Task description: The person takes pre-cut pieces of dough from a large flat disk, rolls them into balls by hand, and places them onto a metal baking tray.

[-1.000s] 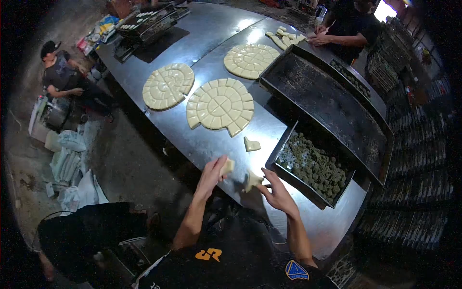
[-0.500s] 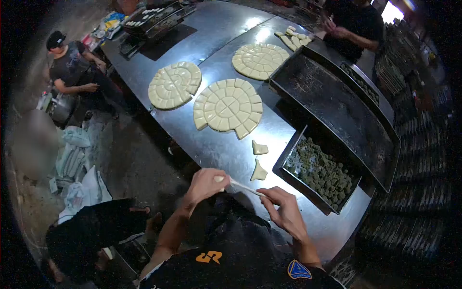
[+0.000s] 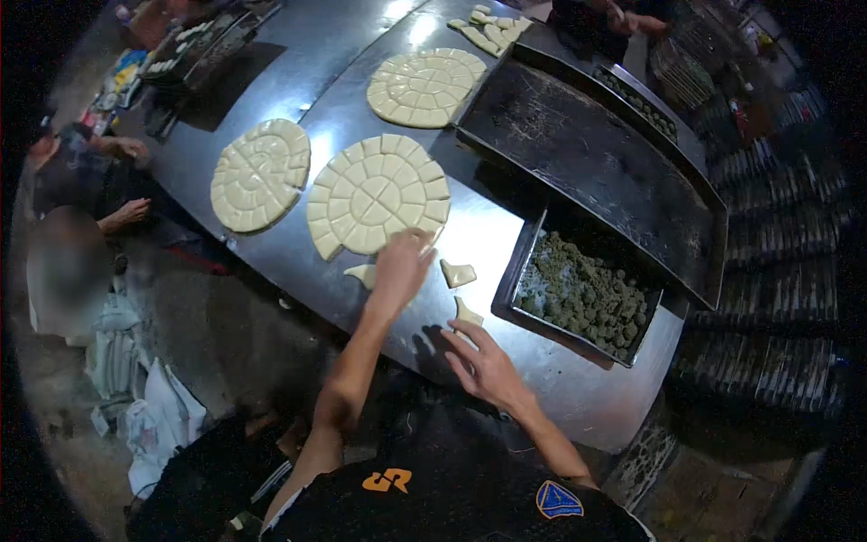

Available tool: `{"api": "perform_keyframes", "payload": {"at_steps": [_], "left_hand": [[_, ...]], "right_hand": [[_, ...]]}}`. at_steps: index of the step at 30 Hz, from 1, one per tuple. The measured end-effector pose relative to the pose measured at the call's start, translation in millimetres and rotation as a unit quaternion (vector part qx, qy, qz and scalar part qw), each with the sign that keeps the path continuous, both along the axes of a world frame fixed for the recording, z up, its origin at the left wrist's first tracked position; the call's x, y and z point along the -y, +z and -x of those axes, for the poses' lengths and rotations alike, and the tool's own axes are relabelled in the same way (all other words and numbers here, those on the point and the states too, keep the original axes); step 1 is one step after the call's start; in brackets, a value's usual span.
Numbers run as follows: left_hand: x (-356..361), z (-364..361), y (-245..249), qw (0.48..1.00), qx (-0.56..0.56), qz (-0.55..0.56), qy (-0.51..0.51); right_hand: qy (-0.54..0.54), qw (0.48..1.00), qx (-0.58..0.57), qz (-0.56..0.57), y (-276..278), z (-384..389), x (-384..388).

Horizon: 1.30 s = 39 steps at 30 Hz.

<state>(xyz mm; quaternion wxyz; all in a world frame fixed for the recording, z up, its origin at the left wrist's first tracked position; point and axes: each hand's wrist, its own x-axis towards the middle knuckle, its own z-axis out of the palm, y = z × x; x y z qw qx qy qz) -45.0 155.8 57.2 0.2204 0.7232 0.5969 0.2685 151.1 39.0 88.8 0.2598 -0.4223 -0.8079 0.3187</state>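
My left hand reaches over the lower edge of a round of pale dough scored into segments, its fingers smeared by motion. Just left of that hand, a small dough piece lies on the metal table. My right hand hovers at the near side of the table, fingers apart and slightly bent. Its fingertips are right by a tapered dough piece. Another cut dough piece rests a little farther up.
Two more scored dough rounds, a left one and a far one, lie on the metal table. At right stand a tray of greenish-brown filling balls and a large dark tray. Co-workers stand at left and far right.
The stretched dough strip between my hands no longer shows there. My left hand has moved forward to the dough round; my right has opened. A dough piece now lies left of my left hand.
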Motion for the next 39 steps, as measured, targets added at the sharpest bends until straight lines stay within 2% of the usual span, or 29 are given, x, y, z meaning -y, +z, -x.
{"api": "perform_keyframes", "payload": {"at_steps": [2,3,4,6,8,10,12,13,14,16,20,24,26,28,30,31,32,33,34,37,38,39], "left_hand": [[-4,-25,-49,0.995,-0.024,-0.009,-0.097],[3,-36,-68,0.987,-0.103,-0.058,-0.104],[5,-45,-71,0.993,-0.057,-0.065,-0.086],[7,-46,-44,0.988,-0.020,0.019,-0.151],[14,-44,-43,0.985,0.089,0.094,-0.113],[25,-44,-27,0.926,0.258,0.257,-0.098],[44,-50,-10,0.826,0.439,0.334,-0.119],[53,-56,4,0.802,0.456,0.361,-0.133],[63,-64,-9,0.783,0.491,0.358,-0.134],[75,-74,-5,0.782,0.505,0.350,-0.106],[97,-101,-4,0.810,0.526,0.255,-0.043],[106,-112,0,0.836,0.501,0.217,-0.053],[116,-118,4,0.853,0.482,0.198,-0.036],[124,-120,12,0.838,0.515,0.172,0.050],[129,-123,19,0.827,0.524,0.199,0.040],[133,-125,22,0.817,0.527,0.231,0.021],[139,-129,22,0.805,0.531,0.264,0.004],[144,-135,15,0.793,0.555,0.247,-0.039],[149,-141,17,0.804,0.538,0.252,-0.042],[156,-149,7,0.836,0.501,0.218,-0.046],[157,-150,6,0.835,0.501,0.220,-0.045],[156,-148,6,0.827,0.500,0.253,-0.046]], "right_hand": [[-0.036,0.999,0.001,0.023,1,-2,4],[-0.039,0.998,0.032,0.046,-1,-5,4],[-0.041,0.995,0.062,0.066,-1,-9,3],[-0.071,0.994,0.063,0.053,5,-16,-1],[-0.136,0.987,0.021,0.081,10,-23,-2],[-0.254,0.947,-0.098,0.171,1,-28,0],[-0.345,0.884,-0.216,0.229,0,-26,-3],[-0.344,0.886,-0.220,0.222,-3,-31,-1],[-0.313,0.895,-0.225,0.223,-10,-37,-1],[-0.271,0.908,-0.237,0.214,-17,-47,0],[-0.274,0.898,-0.250,0.237,-22,-65,8],[-0.248,0.901,-0.294,0.200,-13,-79,20],[-0.232,0.913,-0.259,0.213,-12,-89,27],[-0.216,0.911,-0.277,0.217,-7,-97,31],[-0.206,0.909,-0.301,0.201,-8,-101,38],[-0.212,0.906,-0.286,0.231,0,-105,42],[-0.228,0.892,-0.321,0.221,-6,-105,44],[-0.241,0.879,-0.340,0.231,-6,-104,47],[-0.253,0.867,-0.357,0.238,-5,-104,50],[-0.268,0.875,-0.313,0.255,-16,-112,58],[-0.270,0.874,-0.312,0.257,-17,-115,61],[-0.262,0.895,-0.289,0.218,-19,-118,62]]}}
